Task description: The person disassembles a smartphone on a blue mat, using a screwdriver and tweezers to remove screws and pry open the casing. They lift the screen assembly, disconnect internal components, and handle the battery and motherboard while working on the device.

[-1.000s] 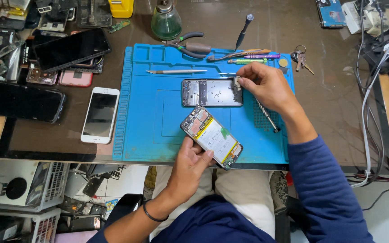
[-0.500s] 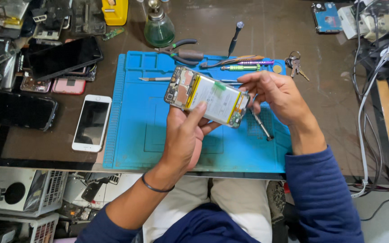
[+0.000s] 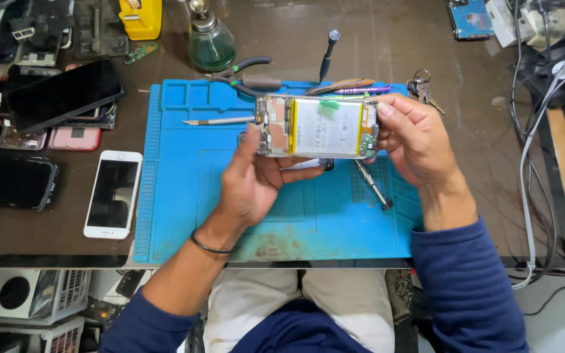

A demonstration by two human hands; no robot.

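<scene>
I hold an opened smartphone (image 3: 318, 128) level above the blue repair mat (image 3: 178, 196), its back cover off so the white battery and circuit boards show. My left hand (image 3: 253, 180) cups it from below at its left end. My right hand (image 3: 413, 140) grips its right end with fingers curled round the edge. A screwdriver (image 3: 373, 186) lies on the mat just under my right hand. Another phone part lying on the mat under the held phone is mostly hidden.
A white phone (image 3: 113, 194) lies left of the mat, with several dark phones and pink parts (image 3: 60, 98) beyond it. Tweezers (image 3: 217, 121), pliers (image 3: 250, 75), a green glass bottle (image 3: 210, 42), keys (image 3: 423, 88) sit at the back. Cables (image 3: 537, 131) hang at right.
The opened phone has been lifted from the mat's front, turned level and raised between both hands. My right hand left the screwdriver on the mat and took the phone's right end.
</scene>
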